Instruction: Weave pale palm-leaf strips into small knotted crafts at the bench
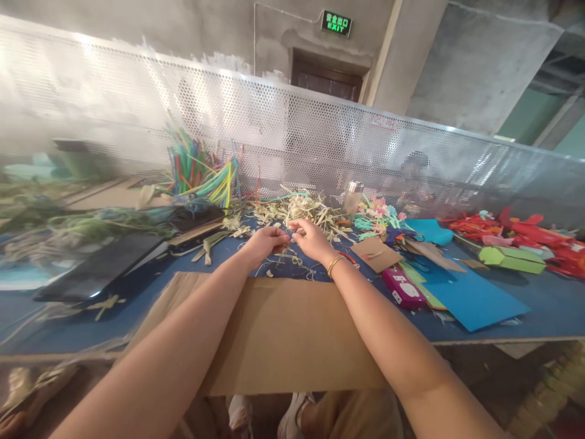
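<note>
My left hand (pixel 269 240) and my right hand (pixel 311 239) are raised close together over the blue table, fingertips almost meeting. Both have their fingers pinched; whatever sits between them is too small to make out. Just beyond them lies a heap of pale green strips (pixel 311 209). Thin pale strands (pixel 297 266) are scattered on the table beneath the hands. A brown cardboard sheet (pixel 292 329) lies below my forearms at the near edge.
Colourful pipe cleaners (pixel 196 171) stand at the back left, near a black tablet-like object (pixel 103 265). To the right are a purple box (pixel 402 288), blue sheets (pixel 475 296), red items (pixel 525 235) and a clear jar (pixel 353 196). A perforated metal screen (pixel 274 128) runs behind.
</note>
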A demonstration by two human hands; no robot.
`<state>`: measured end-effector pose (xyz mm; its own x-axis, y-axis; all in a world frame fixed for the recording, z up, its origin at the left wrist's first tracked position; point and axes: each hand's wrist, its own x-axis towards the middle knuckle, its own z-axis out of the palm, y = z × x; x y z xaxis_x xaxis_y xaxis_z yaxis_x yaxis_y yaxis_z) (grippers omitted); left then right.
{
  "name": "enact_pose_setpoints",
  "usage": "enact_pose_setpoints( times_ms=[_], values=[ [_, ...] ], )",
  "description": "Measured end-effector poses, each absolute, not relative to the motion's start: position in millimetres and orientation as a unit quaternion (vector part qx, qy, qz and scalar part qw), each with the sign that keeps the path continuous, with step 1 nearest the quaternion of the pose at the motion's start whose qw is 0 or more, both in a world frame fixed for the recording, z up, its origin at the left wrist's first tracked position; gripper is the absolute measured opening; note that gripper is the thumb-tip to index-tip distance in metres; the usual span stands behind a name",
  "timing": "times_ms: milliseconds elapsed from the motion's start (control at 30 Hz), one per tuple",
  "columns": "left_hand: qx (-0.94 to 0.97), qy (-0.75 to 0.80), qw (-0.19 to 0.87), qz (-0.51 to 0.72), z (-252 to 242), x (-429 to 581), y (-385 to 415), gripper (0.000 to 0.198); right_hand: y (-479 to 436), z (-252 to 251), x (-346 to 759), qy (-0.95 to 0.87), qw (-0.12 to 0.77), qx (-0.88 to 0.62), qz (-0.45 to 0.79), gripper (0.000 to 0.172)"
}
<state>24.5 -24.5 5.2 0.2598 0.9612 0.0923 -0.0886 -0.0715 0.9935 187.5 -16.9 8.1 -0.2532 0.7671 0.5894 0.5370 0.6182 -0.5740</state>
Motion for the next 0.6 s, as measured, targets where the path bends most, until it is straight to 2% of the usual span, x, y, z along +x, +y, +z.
enact_pose_setpoints(
  times_ms=[67, 167, 367, 600],
  values=[
    [0.559, 0.386, 0.567, 0.467, 7, 24, -25, 0.034, -16, 7, 189, -0.791, 0.423, -0.420, 0.138, 0.021],
    [0.559, 0.384, 0.570, 0.464, 7, 23, -27, 0.037, -17, 8, 190, -0.790, 0.410, -0.440, 0.119, 0.007],
    [0.537, 0.381, 0.578, 0.482, 8, 21, -24, 0.038, -24, 14, 188, -0.780, 0.425, -0.454, 0.063, 0.008],
    [0.529, 0.407, 0.562, 0.489, 7, 17, -17, 0.035, -31, 21, 187, -0.806, 0.407, -0.420, 0.090, 0.005]
  ],
)
